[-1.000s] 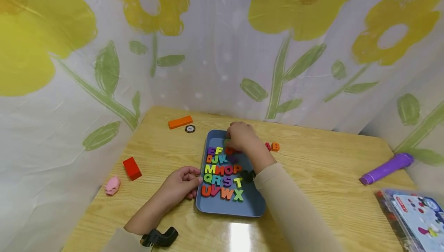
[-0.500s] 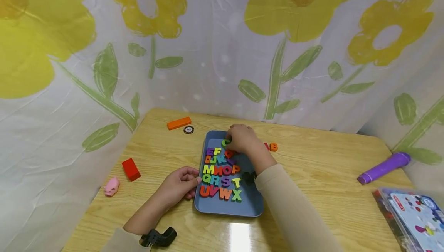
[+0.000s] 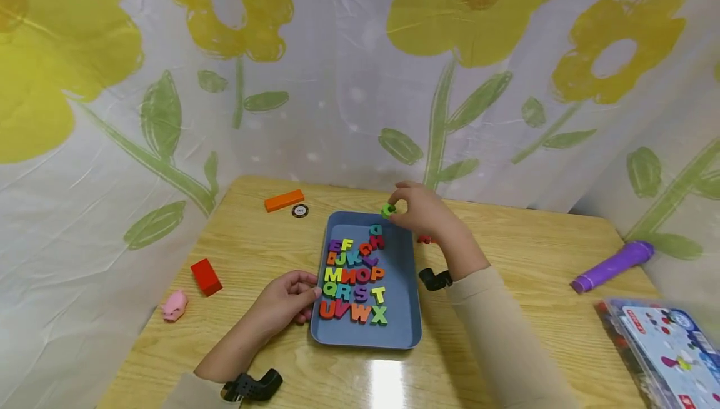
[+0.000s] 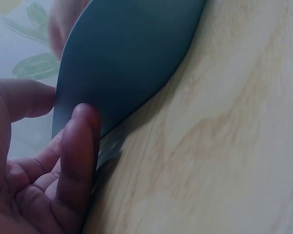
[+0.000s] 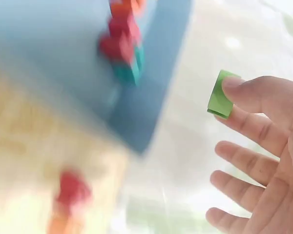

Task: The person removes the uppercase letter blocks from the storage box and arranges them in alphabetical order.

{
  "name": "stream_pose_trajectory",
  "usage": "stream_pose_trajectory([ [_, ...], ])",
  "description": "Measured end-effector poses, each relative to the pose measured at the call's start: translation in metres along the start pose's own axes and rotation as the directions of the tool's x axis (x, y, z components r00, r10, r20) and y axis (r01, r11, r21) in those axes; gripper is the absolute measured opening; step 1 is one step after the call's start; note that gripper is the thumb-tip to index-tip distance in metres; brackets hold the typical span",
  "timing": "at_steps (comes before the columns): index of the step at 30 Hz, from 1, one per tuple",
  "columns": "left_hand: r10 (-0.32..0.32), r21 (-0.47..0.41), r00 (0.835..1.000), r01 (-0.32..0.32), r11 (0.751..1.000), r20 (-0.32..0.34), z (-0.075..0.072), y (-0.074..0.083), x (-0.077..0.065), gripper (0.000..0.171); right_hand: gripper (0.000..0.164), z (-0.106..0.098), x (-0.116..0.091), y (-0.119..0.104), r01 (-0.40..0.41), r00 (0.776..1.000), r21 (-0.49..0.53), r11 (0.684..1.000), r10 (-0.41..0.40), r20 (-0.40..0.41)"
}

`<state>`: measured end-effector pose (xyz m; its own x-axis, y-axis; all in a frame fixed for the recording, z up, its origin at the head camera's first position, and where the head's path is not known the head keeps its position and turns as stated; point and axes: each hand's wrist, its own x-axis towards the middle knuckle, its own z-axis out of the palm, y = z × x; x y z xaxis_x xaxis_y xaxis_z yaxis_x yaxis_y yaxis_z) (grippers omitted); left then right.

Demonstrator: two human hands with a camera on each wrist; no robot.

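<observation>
Bright-green chunky piece (image 5: 219, 101) is pinched between thumb and index finger of the right hand (image 3: 423, 210). Left hand (image 3: 284, 299), well apart, grips a blue-grey rectangular tray's (image 3: 360, 336) rim; multicoloured block letters (image 3: 348, 277) lie inside, right of that hand.

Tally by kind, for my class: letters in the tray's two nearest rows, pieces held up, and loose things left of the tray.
Letters (Q, R, S, T, U, V, W, X): 8
Held green piece: 1
Blocks (orange block, red block): 2
Chip: 1
Pig figure: 1
Total: 13
</observation>
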<state>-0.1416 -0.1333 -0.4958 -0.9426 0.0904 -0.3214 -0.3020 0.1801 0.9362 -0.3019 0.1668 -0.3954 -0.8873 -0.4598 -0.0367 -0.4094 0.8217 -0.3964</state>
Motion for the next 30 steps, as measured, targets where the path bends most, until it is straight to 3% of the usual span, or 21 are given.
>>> stream_pose_trajectory([
  [7, -0.018, 0.007, 1.000, 0.018, 1.000, 0.005, 0.001, 0.000, 0.001, 0.035, 0.035, -0.032, -0.041, 0.064, -0.138, 0.990, 0.006, 0.990, 0.138, 0.007],
  [14, -0.019, 0.005, 1.000, 0.019, 1.000, 0.012, 0.002, -0.002, 0.002, 0.036, 0.034, -0.019, -0.064, 0.111, -0.245, 0.966, 0.023, 0.969, 0.242, 0.093],
  [22, -0.020, 0.002, 1.000, 0.020, 1.000, 0.016, 0.002, -0.002, 0.002, 0.036, 0.037, 0.005, -0.062, 0.128, -0.226, 0.969, -0.007, 0.974, 0.225, 0.100],
  [30, -0.009, -0.001, 1.000, 0.009, 1.000, 0.024, 0.001, 0.000, 0.000, 0.036, 0.039, 0.008, -0.062, 0.127, -0.263, 0.960, 0.001, 0.965, 0.262, 0.102],
])
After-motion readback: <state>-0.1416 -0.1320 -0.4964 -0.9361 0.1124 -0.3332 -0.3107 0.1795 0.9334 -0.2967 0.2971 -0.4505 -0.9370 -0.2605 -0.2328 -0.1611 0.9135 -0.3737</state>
